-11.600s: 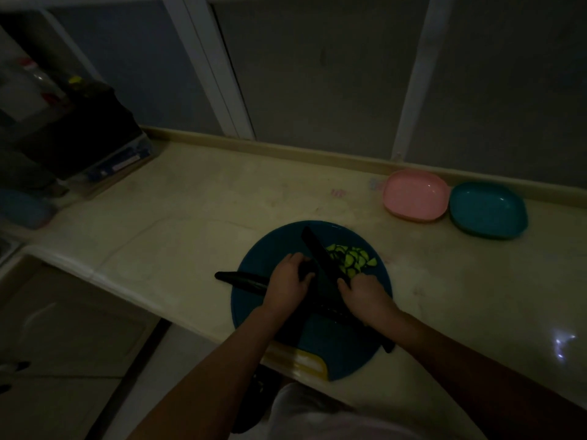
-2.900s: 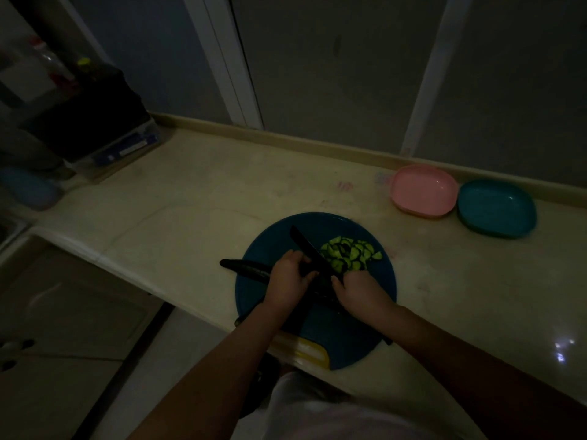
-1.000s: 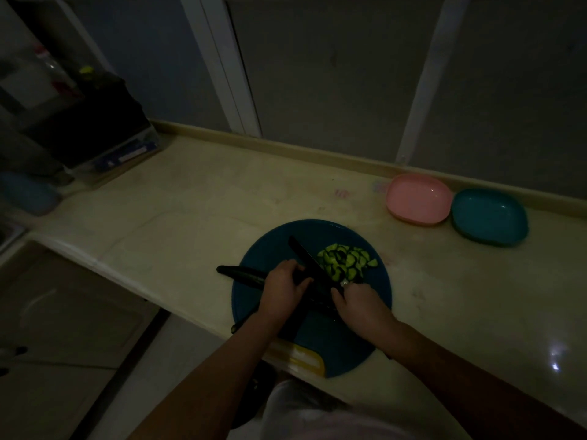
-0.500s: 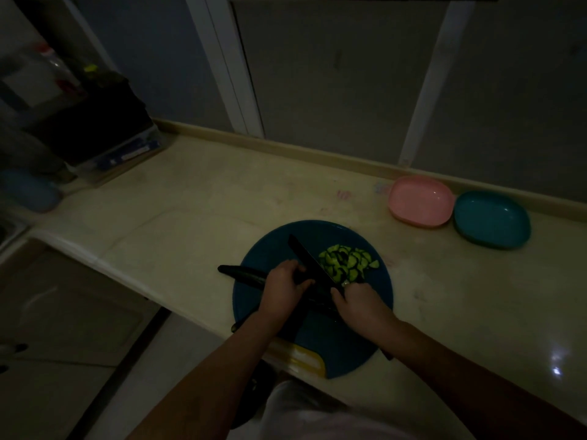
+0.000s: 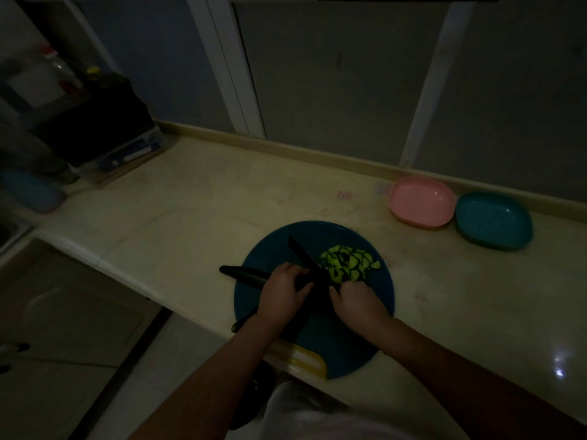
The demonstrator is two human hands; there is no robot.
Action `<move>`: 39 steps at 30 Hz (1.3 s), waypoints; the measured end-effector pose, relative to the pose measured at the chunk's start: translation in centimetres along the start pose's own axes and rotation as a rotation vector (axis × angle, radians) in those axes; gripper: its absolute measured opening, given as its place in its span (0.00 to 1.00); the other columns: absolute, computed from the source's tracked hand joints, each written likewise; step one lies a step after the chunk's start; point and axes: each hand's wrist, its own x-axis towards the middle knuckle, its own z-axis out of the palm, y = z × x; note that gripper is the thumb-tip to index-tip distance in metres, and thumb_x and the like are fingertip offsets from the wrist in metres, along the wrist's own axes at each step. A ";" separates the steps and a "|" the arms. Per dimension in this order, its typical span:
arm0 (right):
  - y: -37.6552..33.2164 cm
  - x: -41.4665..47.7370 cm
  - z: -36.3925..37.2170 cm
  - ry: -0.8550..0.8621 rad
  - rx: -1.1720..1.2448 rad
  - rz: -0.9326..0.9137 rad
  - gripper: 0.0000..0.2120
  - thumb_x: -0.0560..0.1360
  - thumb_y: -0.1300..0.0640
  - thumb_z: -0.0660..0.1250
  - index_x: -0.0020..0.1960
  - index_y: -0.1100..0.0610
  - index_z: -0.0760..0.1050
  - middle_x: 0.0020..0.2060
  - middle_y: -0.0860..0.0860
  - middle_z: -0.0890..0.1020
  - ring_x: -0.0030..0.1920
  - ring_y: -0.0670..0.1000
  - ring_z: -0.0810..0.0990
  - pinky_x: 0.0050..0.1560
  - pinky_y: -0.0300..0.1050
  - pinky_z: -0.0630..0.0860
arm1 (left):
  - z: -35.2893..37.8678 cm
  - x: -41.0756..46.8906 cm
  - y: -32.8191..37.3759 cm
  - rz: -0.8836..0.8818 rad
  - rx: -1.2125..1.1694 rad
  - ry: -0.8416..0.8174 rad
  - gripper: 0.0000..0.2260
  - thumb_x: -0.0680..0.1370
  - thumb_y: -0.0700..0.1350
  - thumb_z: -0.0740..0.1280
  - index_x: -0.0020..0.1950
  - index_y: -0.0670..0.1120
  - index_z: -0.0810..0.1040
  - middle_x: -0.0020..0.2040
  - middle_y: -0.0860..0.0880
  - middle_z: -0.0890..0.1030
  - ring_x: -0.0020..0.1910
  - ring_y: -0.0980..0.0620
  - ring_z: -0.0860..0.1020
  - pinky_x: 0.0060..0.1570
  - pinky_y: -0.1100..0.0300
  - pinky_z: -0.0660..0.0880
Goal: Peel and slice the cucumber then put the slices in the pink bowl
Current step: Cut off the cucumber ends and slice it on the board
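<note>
A round dark blue cutting board [image 5: 270, 246] lies at the counter's front edge. My left hand [image 5: 282, 296] grips a dark cucumber [image 5: 241, 273] whose end sticks out to the left over the board's rim. My right hand [image 5: 357, 301] holds a black knife [image 5: 305, 254]; its blade points up and left across the cucumber, just right of my left fingers. A pile of several green cucumber slices [image 5: 347, 263] lies on the board right of the blade. The pink bowl [image 5: 422, 201] stands at the back right by the wall, with nothing in it.
A teal bowl [image 5: 494, 220] sits touching the pink bowl's right side. A yellow object [image 5: 305, 357] lies at the board's near edge. A dark thin object [image 5: 241, 325] pokes out under my left wrist. Boxes and bottles [image 5: 104, 134] crowd the counter's far left.
The pile of slices has grown a little since the earliest frame. Over the last second both hands and the knife have stayed in nearly the same place on the board.
</note>
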 end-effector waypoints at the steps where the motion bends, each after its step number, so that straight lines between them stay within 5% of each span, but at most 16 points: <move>1: 0.1 0.0 0.0 0.006 -0.002 0.011 0.23 0.81 0.52 0.54 0.28 0.55 0.62 0.25 0.49 0.67 0.25 0.44 0.65 0.23 0.39 0.58 | -0.1 0.0 -0.1 0.006 -0.003 -0.006 0.14 0.75 0.45 0.69 0.59 0.42 0.78 0.54 0.44 0.78 0.53 0.49 0.76 0.49 0.62 0.70; 12: 0.3 -0.4 -0.2 0.011 -0.017 0.039 0.23 0.81 0.51 0.54 0.28 0.55 0.62 0.26 0.48 0.67 0.25 0.43 0.65 0.23 0.36 0.58 | 0.1 1.1 0.8 -0.025 0.012 0.002 0.12 0.74 0.44 0.71 0.54 0.40 0.78 0.51 0.43 0.78 0.50 0.47 0.76 0.41 0.67 0.62; 39: 0.2 -1.6 -0.5 0.029 0.049 0.004 0.22 0.81 0.52 0.54 0.28 0.55 0.62 0.26 0.49 0.67 0.25 0.44 0.65 0.25 0.40 0.61 | 0.3 1.2 0.5 -0.028 -0.001 0.005 0.10 0.73 0.43 0.71 0.51 0.39 0.77 0.49 0.43 0.78 0.48 0.47 0.76 0.41 0.63 0.65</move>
